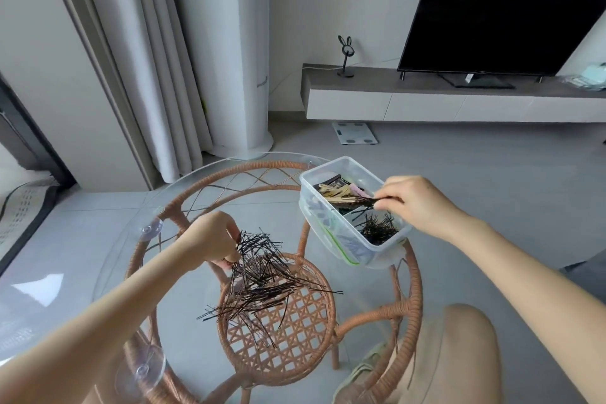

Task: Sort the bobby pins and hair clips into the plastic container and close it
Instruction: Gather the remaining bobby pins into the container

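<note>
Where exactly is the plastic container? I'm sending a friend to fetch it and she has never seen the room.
Look at the round glass table on its rattan frame. At its far right edge sits the plastic container: clear, rectangular, no lid on, with black bobby pins in the near compartment and hair clips behind. It is the only box on the table.

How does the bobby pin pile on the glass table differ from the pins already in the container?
The table pile is larger and spread loose over the glass table; the container pins form a smaller clump, confined to the near compartment of the plastic container. The left hand touches the table pile; the right hand holds pins above the container. Both are dark, thin pins.
</note>
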